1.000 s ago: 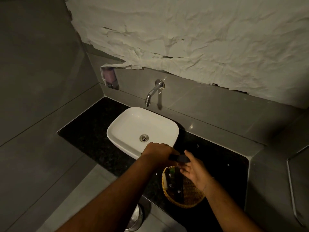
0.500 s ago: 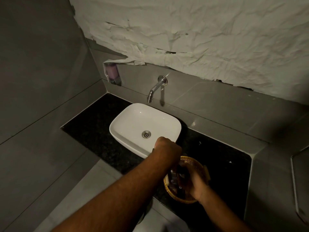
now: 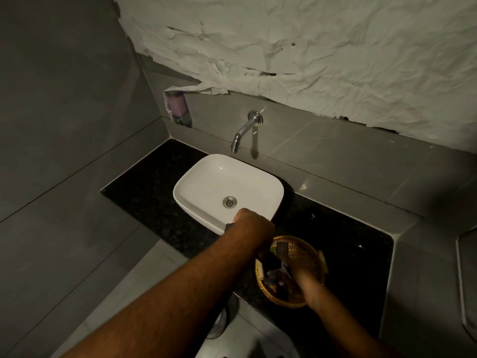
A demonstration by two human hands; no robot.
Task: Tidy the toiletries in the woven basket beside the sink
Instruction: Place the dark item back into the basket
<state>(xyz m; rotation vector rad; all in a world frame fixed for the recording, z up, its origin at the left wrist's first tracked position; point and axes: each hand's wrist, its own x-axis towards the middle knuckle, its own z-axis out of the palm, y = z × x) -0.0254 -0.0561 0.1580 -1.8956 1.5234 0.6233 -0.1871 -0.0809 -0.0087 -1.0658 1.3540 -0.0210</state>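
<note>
The round woven basket (image 3: 296, 241) stands on the black counter just right of the sink. Several dark toiletry packets (image 3: 274, 278) lie jumbled inside, with a pale item (image 3: 260, 272) against the left rim. My left hand (image 3: 254, 226) hovers over the basket's left edge as a fist, closed on a long dark packet (image 3: 271, 259) whose ends poke out on both sides. My right hand (image 3: 307, 276) reaches down into the basket, fingers among the packets. Blur and shadow hide whether it grips one.
A white sink (image 3: 185, 184) sits on the black granite counter (image 3: 154, 182) under a chrome wall tap (image 3: 242, 133). A soap dispenser (image 3: 176, 107) hangs at the back left. Crumpled paper covers the wall above. A shiny bin (image 3: 219, 324) stands below the counter's front edge.
Both hands have come down from holding the dark packet above the basket. My right hand let go and dipped into the basket; my left fist stayed on the packet. The view shifted left.
</note>
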